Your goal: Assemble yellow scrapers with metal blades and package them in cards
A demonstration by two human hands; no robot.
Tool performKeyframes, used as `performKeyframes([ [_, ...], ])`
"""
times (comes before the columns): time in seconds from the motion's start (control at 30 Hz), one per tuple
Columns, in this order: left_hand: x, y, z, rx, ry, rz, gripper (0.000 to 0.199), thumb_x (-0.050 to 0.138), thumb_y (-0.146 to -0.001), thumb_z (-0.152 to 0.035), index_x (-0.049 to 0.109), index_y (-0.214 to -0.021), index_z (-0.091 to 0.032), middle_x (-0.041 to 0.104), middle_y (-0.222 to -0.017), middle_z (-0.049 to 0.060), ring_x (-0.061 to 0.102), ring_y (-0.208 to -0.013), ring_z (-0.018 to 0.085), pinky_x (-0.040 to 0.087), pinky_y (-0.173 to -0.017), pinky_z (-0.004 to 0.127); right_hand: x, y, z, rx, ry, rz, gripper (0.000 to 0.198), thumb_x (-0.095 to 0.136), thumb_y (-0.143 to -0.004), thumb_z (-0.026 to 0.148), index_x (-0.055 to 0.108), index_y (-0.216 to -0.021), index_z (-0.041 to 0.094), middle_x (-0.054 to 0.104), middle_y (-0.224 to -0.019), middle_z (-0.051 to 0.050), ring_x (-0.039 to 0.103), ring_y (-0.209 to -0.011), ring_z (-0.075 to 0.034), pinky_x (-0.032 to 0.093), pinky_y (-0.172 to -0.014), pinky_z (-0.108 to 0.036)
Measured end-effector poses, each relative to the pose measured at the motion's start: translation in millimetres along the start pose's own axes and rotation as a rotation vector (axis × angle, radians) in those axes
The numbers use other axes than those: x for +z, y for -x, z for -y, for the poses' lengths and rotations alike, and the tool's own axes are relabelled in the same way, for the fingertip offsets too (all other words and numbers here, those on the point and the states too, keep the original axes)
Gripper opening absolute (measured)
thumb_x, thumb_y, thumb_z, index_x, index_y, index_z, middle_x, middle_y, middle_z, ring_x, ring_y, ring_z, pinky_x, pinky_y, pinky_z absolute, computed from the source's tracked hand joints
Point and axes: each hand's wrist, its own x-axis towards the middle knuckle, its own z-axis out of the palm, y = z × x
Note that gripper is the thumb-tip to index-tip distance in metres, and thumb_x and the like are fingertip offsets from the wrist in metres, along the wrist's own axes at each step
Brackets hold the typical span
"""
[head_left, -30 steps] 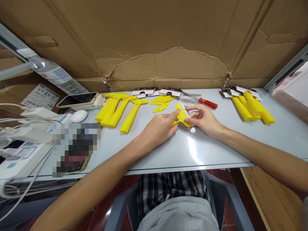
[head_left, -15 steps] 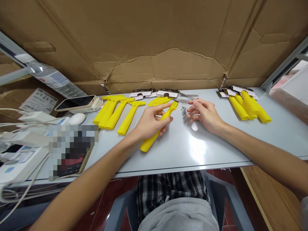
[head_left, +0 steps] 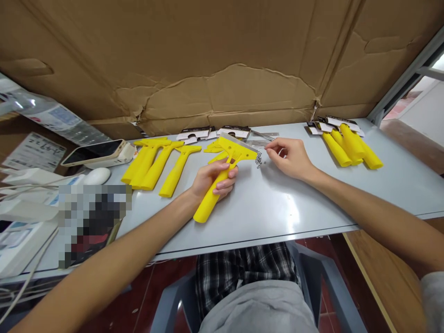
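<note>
My left hand point(head_left: 215, 181) is wrapped round the handle of a yellow scraper point(head_left: 208, 203). Its flat head points up and away, with a metal blade strip point(head_left: 236, 141) along the top edge. My right hand point(head_left: 289, 156) is just right of the scraper head, thumb and fingertips pinched together; whatever is between them is too small to make out. Below the head's right corner lies a small pile of screws point(head_left: 258, 159). Behind the fingertips, thin metal strips point(head_left: 262, 135) lie on the table, partly hidden.
Several yellow scraper handles point(head_left: 180, 171) lie at left, and yellow scraper heads point(head_left: 213, 146) behind my left hand. Carded yellow handles point(head_left: 350, 143) lie at right. A phone point(head_left: 93, 152), a white mouse point(head_left: 97, 176) and power strips crowd the left end. Cardboard point(head_left: 222, 55) stands behind the table.
My left hand has turned the scraper from edge-on, so its broad face and blade now show. My right hand's loosely curled fingers have closed into a pinch. The camera view has shifted slightly.
</note>
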Motion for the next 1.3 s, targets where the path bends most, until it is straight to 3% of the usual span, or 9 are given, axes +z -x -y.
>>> performKeyframes([
  [0.17,-7,2,0,-0.08,-0.095,0.231,0.032,0.076,-0.081,-0.039,0.053,-0.07,-0.019,0.04,-0.045,-0.005,0.028,-0.029,0.005,0.027,-0.028,0.014,1,1,1,-0.042,-0.007,0.009,0.031,0.062,-0.091,0.036,0.081,-0.097,0.012,0.075,-0.09,-0.005,0.057,-0.07,-0.004,0.046,-0.07,-0.019],
  [0.27,-9,2,1,-0.076,-0.157,0.281,0.035,0.075,-0.083,-0.043,0.055,-0.067,-0.018,0.037,-0.042,-0.005,0.026,-0.028,0.005,0.028,-0.027,0.015,-1,1,2,-0.028,0.017,-0.025,0.033,0.061,-0.092,0.037,0.081,-0.099,0.011,0.072,-0.084,-0.004,0.055,-0.066,-0.004,0.042,-0.069,-0.02],
  [0.5,-5,3,0,-0.095,-0.219,0.241,0.037,0.074,-0.081,-0.044,0.051,-0.064,-0.02,0.034,-0.04,-0.004,0.025,-0.027,0.006,0.026,-0.027,0.016,-1,2,5,-0.021,0.024,-0.042,0.032,0.06,-0.093,0.035,0.08,-0.099,0.011,0.068,-0.077,-0.004,0.052,-0.065,-0.004,0.037,-0.068,-0.021],
  [0.63,-7,3,-1,-0.106,-0.23,0.243,0.037,0.073,-0.081,-0.044,0.05,-0.064,-0.021,0.035,-0.04,-0.005,0.025,-0.027,0.006,0.026,-0.027,0.016,-4,0,4,-0.055,0.012,-0.059,0.031,0.06,-0.093,0.034,0.08,-0.099,0.011,0.067,-0.074,-0.003,0.051,-0.066,-0.005,0.041,-0.072,-0.021],
  [0.73,-7,2,-1,-0.107,-0.232,0.226,0.038,0.074,-0.081,-0.045,0.049,-0.065,-0.021,0.036,-0.041,-0.005,0.025,-0.028,0.006,0.026,-0.027,0.016,-7,-6,-2,-0.053,0.069,0.026,0.028,0.061,-0.091,0.029,0.082,-0.098,0.012,0.07,-0.08,-0.004,0.055,-0.071,-0.005,0.043,-0.077,-0.021],
  [0.9,0,2,1,-0.062,-0.302,0.15,0.04,0.081,-0.079,-0.042,0.052,-0.065,-0.02,0.04,-0.042,-0.005,0.03,-0.029,0.005,0.03,-0.029,0.016,-7,-12,-16,-0.012,0.173,0.202,0.028,0.062,-0.088,0.022,0.085,-0.102,0.013,0.073,-0.087,-0.005,0.058,-0.076,-0.006,0.041,-0.079,-0.02],
  [1.17,7,-1,6,0.037,-0.287,-0.064,0.036,0.086,-0.075,-0.032,0.052,-0.072,-0.019,0.05,-0.051,-0.007,0.034,-0.03,0.003,0.031,-0.03,0.015,-3,-9,-21,-0.093,0.192,0.214,0.025,0.066,-0.089,0.025,0.085,-0.101,0.015,0.071,-0.083,-0.004,0.053,-0.074,-0.006,0.038,-0.079,-0.021],
  [1.3,10,-2,9,0.064,-0.243,-0.104,0.033,0.083,-0.074,-0.028,0.051,-0.074,-0.019,0.052,-0.055,-0.007,0.035,-0.031,0.002,0.031,-0.03,0.015,2,-8,-23,-0.12,0.208,0.233,0.023,0.07,-0.091,0.031,0.085,-0.098,0.016,0.07,-0.083,-0.004,0.053,-0.075,-0.006,0.037,-0.08,-0.021],
])
